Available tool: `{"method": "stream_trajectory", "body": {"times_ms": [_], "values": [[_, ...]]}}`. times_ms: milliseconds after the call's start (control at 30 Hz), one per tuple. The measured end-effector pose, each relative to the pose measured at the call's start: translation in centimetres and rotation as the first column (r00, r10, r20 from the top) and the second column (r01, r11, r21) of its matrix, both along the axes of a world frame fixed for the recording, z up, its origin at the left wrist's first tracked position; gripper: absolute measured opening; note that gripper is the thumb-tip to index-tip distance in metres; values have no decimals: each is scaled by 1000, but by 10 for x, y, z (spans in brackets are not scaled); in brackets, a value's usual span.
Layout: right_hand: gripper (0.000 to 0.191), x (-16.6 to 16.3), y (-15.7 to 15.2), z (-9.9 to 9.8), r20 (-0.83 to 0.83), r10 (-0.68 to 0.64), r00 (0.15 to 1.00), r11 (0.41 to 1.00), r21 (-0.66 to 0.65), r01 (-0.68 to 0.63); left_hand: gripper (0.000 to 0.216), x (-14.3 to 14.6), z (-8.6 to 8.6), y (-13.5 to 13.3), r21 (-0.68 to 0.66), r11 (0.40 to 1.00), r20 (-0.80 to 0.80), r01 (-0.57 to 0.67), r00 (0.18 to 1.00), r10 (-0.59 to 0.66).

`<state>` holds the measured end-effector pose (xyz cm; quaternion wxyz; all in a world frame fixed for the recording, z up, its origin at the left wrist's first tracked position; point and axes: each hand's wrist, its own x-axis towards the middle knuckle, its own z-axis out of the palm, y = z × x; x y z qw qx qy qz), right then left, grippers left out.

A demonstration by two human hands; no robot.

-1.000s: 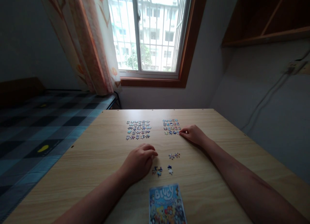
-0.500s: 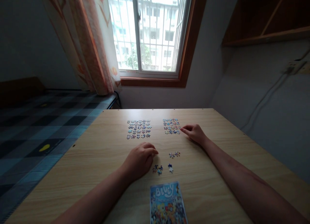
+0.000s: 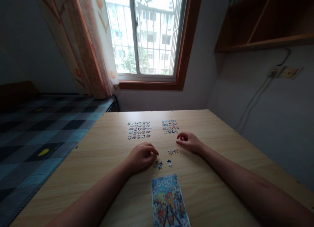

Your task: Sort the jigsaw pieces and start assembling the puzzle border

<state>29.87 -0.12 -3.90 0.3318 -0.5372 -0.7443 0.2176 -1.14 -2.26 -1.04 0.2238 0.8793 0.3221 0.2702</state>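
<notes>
My left hand [image 3: 143, 157] rests on the table, fingers loosely bent and the index finger reaching out; no object shows in it. Just below its fingertips lies a small cluster of jigsaw pieces [image 3: 159, 164], partly beside the hand. A single blue-and-white jigsaw piece [image 3: 169, 163] lies to their right. My right hand [image 3: 188, 142] hovers or rests right of a short row of joined or touching pieces [image 3: 173, 151], thumb and index finger apart with nothing visible between them. Beyond it are rows of pieces on the right [image 3: 170, 126] and on the left [image 3: 139, 130].
A box or picture card marked "Bluey" [image 3: 169, 200] lies at the near edge of view on the wooden table [image 3: 117, 187]. Left of the table is a bed with a checked cover [image 3: 61, 129]. A window [image 3: 154, 40] and curtain [image 3: 90, 50] stand behind.
My right hand has drawn back toward me from the edge of the right-hand rows, its fingers parting. My left hand stays near the small cluster. The view has shifted slightly.
</notes>
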Motion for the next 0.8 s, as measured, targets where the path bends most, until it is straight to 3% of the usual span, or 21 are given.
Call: {"method": "stream_trajectory", "body": {"times_ms": [200, 500, 800], "values": [[22, -12, -39, 0, -11, 117, 993, 983, 147, -114, 11, -1, 1, 2, -36, 999, -71, 37, 997, -40], [16, -14, -44, 2, 28, 128, 991, 974, 185, -131, 13, -2, -1, 4, -40, 997, -74, 62, 995, -65], [9, -20, -50, 2, 190, 51, 980, 944, 310, -110, 10, 1, -8, 8, 46, 996, -90, -78, 993, 82]]}}
